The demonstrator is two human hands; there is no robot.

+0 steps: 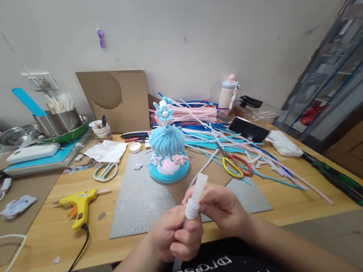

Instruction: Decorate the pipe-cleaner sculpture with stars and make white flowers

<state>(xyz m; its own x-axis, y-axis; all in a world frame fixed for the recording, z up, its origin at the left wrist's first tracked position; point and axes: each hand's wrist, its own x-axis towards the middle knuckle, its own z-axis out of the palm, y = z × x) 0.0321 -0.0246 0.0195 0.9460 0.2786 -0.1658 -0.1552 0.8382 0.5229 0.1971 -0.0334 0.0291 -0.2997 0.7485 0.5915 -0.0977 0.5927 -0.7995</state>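
Observation:
My left hand is closed around a translucent white glue stick, tilted, its top end pointing up and away from me. Several turns of a white pipe cleaner are coiled round the stick just above my left fingers. The fingers of my right hand are pinched together at the coil's right side, and the pipe cleaner's loose end runs up toward the mat. Beyond my hands stands a blue and pink pipe-cleaner figure with a flower on top and a round base.
A grey cutting mat lies under the figure. To the left are a yellow glue gun and white-handled scissors. Red-and-yellow scissors, a phone, loose pipe cleaners and green-handled pliers lie to the right.

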